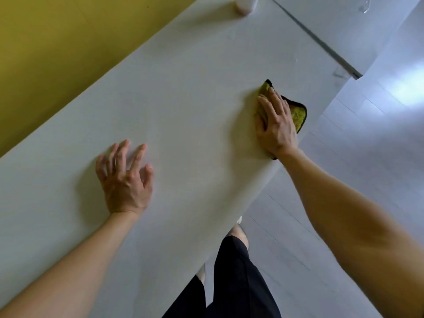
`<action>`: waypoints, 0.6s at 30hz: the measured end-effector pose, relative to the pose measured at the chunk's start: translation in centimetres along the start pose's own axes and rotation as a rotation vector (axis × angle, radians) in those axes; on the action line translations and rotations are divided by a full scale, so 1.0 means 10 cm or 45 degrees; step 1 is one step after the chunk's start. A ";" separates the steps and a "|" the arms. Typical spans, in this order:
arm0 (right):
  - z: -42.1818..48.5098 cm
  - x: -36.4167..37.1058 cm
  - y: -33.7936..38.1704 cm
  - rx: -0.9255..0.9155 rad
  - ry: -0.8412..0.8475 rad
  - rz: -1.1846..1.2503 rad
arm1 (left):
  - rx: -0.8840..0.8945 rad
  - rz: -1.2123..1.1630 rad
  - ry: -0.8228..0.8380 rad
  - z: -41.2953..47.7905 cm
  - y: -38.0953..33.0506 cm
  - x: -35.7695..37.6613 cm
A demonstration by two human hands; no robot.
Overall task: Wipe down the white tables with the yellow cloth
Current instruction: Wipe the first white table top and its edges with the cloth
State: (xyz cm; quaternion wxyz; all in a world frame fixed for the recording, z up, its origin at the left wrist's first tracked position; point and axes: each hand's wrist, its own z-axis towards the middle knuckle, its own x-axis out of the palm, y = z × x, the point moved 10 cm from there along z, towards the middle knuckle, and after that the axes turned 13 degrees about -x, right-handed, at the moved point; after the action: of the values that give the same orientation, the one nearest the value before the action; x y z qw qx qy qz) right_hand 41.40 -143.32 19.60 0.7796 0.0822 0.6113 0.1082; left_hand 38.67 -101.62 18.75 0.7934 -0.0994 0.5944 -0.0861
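Mid-wipe: your right hand presses the yellow cloth flat near the white table edge, your left hand rests spread, much surface apparently remaining.

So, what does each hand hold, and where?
Nothing gripped: right hand presses flat on the middle of the yellow cloth; left hand rests on the white table.

Table middle lies open — wide passage. Obstacles: container at the table's far end, left hand flat on its near part, cloth under right hand at its right edge.
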 end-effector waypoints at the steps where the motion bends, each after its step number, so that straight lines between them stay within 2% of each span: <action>1: -0.11 0.00 0.16 0.103 -0.041 0.026 | 0.008 0.005 0.006 0.00 -0.01 0.00; 2: -0.26 0.03 0.42 0.153 -0.065 0.070 | 0.021 0.009 0.011 -0.01 -0.02 -0.01; 3: -0.44 0.09 0.79 0.103 -0.048 0.130 | 0.032 0.018 0.015 0.00 -0.04 0.00; 6: -1.08 0.28 1.99 -0.427 0.211 0.323 | 0.044 0.038 0.044 0.02 -0.04 0.05; 8: -1.35 0.28 2.17 -0.741 0.354 0.399 | 0.055 0.051 0.068 0.00 -0.04 0.09; 10: -1.27 0.23 1.73 -0.872 0.395 0.397 | 0.071 0.079 0.084 0.03 -0.01 0.10; 12: -0.94 0.07 0.83 -0.640 0.282 0.280 | 0.090 0.100 0.104 0.06 -0.01 0.08; 15: -0.45 -0.23 -0.60 -0.035 0.076 0.092 | 0.179 0.094 0.172 0.06 -0.20 0.07; 17: -0.35 -0.22 -0.85 0.231 0.019 0.058 | 0.272 0.034 0.261 0.10 -0.50 0.13; 18: -0.36 -0.17 -0.74 0.282 -0.008 0.062 | 0.297 0.004 0.314 0.14 -0.68 0.17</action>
State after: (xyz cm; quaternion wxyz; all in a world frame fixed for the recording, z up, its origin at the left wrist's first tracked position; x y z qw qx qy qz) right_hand 37.98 -150.93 18.44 0.7648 0.1831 0.6150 0.0586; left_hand 40.38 -108.57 19.34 0.7206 0.0057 0.6735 -0.1648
